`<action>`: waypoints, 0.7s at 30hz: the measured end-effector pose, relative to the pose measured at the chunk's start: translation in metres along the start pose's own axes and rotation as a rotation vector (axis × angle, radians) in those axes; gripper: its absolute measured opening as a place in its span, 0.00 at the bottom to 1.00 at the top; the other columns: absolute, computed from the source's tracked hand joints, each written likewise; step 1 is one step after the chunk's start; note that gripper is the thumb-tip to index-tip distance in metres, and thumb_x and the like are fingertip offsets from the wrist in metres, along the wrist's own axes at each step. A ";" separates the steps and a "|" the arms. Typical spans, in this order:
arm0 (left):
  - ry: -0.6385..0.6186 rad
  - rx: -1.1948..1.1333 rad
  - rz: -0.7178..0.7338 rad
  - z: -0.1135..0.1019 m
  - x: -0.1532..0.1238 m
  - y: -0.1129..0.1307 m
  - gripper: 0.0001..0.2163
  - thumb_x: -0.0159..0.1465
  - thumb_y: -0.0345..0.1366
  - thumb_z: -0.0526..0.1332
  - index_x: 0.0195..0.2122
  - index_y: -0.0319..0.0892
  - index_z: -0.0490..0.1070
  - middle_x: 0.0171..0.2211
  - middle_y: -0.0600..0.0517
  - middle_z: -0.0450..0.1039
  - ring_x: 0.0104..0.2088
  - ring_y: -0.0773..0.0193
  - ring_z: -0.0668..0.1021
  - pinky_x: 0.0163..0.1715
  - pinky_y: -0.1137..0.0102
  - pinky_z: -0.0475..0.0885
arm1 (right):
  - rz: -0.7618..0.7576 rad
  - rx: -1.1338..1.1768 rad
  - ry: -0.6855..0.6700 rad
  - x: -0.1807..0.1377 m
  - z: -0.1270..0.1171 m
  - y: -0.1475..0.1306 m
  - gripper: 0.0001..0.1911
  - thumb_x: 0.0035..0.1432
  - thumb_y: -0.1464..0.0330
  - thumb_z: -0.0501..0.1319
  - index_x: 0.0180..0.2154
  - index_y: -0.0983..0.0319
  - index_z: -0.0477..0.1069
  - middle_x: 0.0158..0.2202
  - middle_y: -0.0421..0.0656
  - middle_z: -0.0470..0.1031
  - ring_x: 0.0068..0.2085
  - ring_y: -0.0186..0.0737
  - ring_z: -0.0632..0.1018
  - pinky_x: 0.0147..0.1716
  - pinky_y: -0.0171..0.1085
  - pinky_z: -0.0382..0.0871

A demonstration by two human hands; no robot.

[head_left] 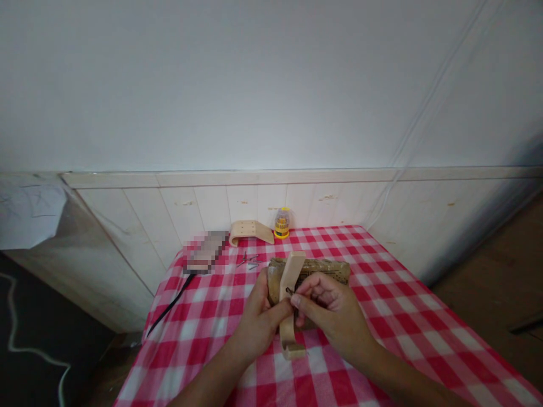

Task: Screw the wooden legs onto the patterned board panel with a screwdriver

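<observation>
A bent piece of pale plywood (292, 268) stands on edge, its curled end towards me, against a brown package wrapped in shiny tape (343, 272). My left hand (259, 314) is closed around the plywood's middle, with the thumb pressed across it. From the other side, my right hand (328, 305) pinches a small dark metal piece (289, 291) at the plywood's face, close to my left thumb tip. Whether that piece is a screw or a hex key I cannot tell; the fingertips hide most of it.
Several loose screws (253, 259) lie beyond the package on the checked tablecloth (203, 333). A second bent plywood piece (250, 228) and a yellow-based screwdriver bit set (282, 223) stand by the wall. At left is a blurred-out flat object (207, 251) with a black strap (173, 301).
</observation>
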State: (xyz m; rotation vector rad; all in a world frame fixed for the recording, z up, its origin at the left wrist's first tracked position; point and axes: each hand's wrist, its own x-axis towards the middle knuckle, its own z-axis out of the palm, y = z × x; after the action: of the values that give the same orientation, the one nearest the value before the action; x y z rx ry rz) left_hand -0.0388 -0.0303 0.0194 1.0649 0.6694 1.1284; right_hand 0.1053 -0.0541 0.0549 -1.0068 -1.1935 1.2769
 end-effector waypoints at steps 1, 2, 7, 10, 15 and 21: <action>-0.003 -0.008 -0.002 0.000 0.000 0.000 0.22 0.58 0.37 0.69 0.50 0.45 0.62 0.31 0.58 0.72 0.25 0.69 0.73 0.25 0.75 0.69 | 0.002 0.005 -0.004 0.000 0.000 0.000 0.17 0.50 0.60 0.75 0.29 0.61 0.71 0.21 0.34 0.75 0.20 0.28 0.76 0.21 0.27 0.70; -0.010 -0.017 -0.007 0.000 0.000 0.000 0.22 0.58 0.37 0.70 0.50 0.44 0.62 0.31 0.57 0.72 0.25 0.69 0.73 0.25 0.74 0.69 | 0.005 0.013 -0.010 0.000 -0.001 0.000 0.17 0.50 0.59 0.75 0.29 0.61 0.70 0.21 0.34 0.75 0.20 0.28 0.76 0.22 0.27 0.70; -0.031 -0.035 -0.027 0.002 0.000 0.002 0.23 0.57 0.36 0.70 0.50 0.43 0.62 0.33 0.56 0.72 0.24 0.69 0.74 0.24 0.73 0.69 | 0.030 0.080 -0.024 0.001 -0.001 0.001 0.21 0.48 0.58 0.75 0.33 0.59 0.67 0.21 0.33 0.76 0.20 0.29 0.76 0.21 0.27 0.70; -0.027 -0.035 -0.029 0.003 0.000 0.003 0.23 0.56 0.35 0.70 0.49 0.44 0.62 0.32 0.57 0.72 0.23 0.70 0.73 0.23 0.73 0.69 | 0.019 0.100 -0.011 0.001 0.001 0.002 0.22 0.48 0.58 0.76 0.33 0.59 0.66 0.22 0.32 0.76 0.20 0.29 0.76 0.21 0.28 0.70; -0.021 -0.040 -0.029 0.006 -0.001 0.006 0.23 0.56 0.36 0.71 0.49 0.45 0.62 0.31 0.58 0.72 0.23 0.69 0.74 0.25 0.73 0.70 | 0.014 0.095 0.011 -0.001 0.003 0.001 0.21 0.49 0.60 0.75 0.34 0.59 0.65 0.23 0.32 0.76 0.20 0.29 0.76 0.21 0.28 0.70; -0.009 -0.022 -0.032 0.006 -0.001 0.008 0.23 0.55 0.38 0.71 0.49 0.45 0.63 0.31 0.57 0.72 0.23 0.69 0.73 0.25 0.72 0.70 | 0.023 0.088 0.021 -0.001 0.003 0.002 0.21 0.49 0.60 0.75 0.34 0.58 0.65 0.24 0.33 0.77 0.20 0.29 0.76 0.22 0.28 0.70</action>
State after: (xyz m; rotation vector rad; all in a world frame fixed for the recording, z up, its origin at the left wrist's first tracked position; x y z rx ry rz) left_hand -0.0370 -0.0331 0.0286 1.0373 0.6630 1.1005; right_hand 0.1026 -0.0555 0.0533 -0.9699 -1.1032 1.3226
